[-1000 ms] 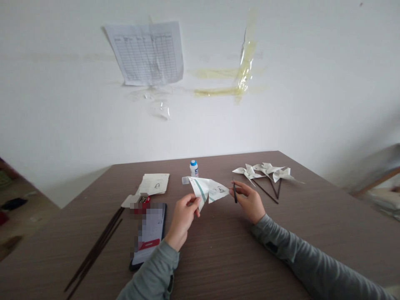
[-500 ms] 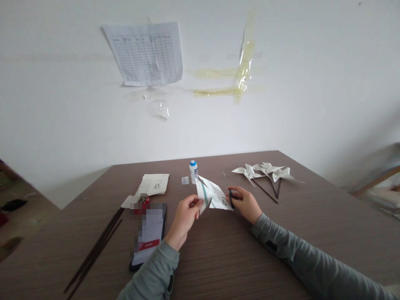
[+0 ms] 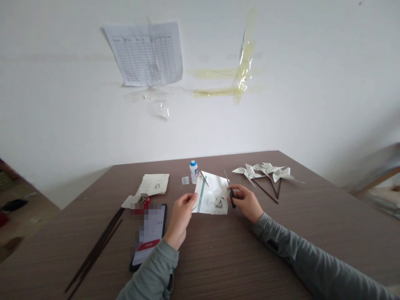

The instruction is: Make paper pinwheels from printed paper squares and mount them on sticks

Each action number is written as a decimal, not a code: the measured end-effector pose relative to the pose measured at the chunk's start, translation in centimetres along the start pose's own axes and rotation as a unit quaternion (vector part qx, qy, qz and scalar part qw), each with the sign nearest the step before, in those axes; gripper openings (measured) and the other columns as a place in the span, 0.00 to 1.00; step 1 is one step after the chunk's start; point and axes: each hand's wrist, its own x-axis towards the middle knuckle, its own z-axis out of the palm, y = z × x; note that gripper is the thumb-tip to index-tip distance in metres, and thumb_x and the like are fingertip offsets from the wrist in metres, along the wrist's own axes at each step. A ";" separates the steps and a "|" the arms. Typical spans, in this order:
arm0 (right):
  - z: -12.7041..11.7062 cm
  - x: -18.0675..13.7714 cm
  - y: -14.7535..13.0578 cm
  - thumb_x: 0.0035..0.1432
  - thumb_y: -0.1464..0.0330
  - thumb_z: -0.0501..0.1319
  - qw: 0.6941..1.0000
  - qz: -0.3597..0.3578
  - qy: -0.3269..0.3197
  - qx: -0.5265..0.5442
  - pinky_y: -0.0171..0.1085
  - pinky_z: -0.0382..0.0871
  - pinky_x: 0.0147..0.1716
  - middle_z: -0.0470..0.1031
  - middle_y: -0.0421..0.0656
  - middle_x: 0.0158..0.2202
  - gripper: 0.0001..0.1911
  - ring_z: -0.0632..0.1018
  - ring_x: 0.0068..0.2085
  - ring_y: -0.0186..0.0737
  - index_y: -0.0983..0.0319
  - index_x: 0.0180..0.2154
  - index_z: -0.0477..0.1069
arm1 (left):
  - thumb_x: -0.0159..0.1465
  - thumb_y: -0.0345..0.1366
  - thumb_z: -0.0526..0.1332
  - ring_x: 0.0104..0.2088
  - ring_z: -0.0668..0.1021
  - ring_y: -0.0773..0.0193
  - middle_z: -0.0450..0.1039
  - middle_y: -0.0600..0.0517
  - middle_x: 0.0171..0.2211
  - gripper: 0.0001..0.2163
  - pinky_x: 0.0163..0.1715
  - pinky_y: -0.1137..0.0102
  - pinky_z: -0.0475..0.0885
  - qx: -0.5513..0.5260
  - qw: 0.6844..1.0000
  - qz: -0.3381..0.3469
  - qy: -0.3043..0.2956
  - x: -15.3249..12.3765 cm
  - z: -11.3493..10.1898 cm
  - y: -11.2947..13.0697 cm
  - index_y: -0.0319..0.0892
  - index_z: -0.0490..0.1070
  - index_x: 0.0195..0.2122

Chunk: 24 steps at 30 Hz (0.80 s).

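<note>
My left hand [image 3: 181,214] pinches the left edge of a printed paper sheet [image 3: 212,196] with a green stripe. A slit shows near the sheet's upper left corner. My right hand [image 3: 246,202] is closed round the black handles of a pair of scissors [image 3: 231,193], beside the sheet's right edge. The thin blades point up and away from me; whether they touch the paper I cannot tell. Behind the sheet stands a white glue bottle [image 3: 193,171] with a blue cap.
Paper pinwheels [image 3: 267,170] on dark sticks lie at the right. To the left are a paper stack [image 3: 154,183], a small red box [image 3: 143,205], a phone [image 3: 149,241] and long dark sticks [image 3: 96,250]. A small clear piece [image 3: 185,180] lies by the bottle.
The paper has turned and lies flatter towards me, its printed face showing more. My left hand has shifted slightly left. The scissors' blades now point upward, clear to see beside the sheet.
</note>
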 end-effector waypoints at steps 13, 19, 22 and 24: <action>0.2 -0.3 -0.3 0.45 0.41 0.91 0.998 -0.026 0.046 0.032 0.49 0.79 0.35 0.84 0.39 0.29 0.37 0.81 0.32 0.49 0.54 0.48 0.84 | 0.50 0.51 0.92 0.41 0.91 0.51 0.93 0.41 0.40 0.23 0.20 0.76 0.64 -0.039 0.998 -0.035 -0.045 -0.5 0.4 0.2 0.43 0.89 0.37; 1.1 -0.7 0.1 0.46 0.42 0.92 0.997 -0.036 0.052 0.052 0.49 0.79 0.35 0.84 0.40 0.29 0.37 0.82 0.32 0.50 0.54 0.48 0.86 | 0.55 0.39 0.87 0.37 0.93 0.51 0.93 0.43 0.37 0.13 0.17 0.76 0.62 -0.052 0.996 -0.055 -0.037 -0.7 1.2 0.4 0.44 0.87 0.37; 1.3 -0.8 0.2 0.44 0.38 0.92 0.998 -0.032 0.036 0.043 0.48 0.81 0.37 0.85 0.40 0.30 0.41 0.83 0.33 0.50 0.55 0.50 0.86 | 0.57 0.37 0.85 0.32 0.91 0.55 0.91 0.45 0.34 0.12 0.17 0.77 0.58 -0.054 0.997 -0.054 -0.020 -0.6 1.2 0.4 0.43 0.86 0.37; 1.3 -0.8 0.3 0.45 0.38 0.92 0.998 -0.029 0.031 0.038 0.49 0.82 0.38 0.86 0.40 0.31 0.42 0.84 0.35 0.51 0.55 0.50 0.85 | 0.56 0.39 0.85 0.29 0.89 0.57 0.91 0.46 0.34 0.13 0.17 0.77 0.56 -0.054 0.997 -0.047 -0.016 -0.5 1.0 0.3 0.42 0.86 0.36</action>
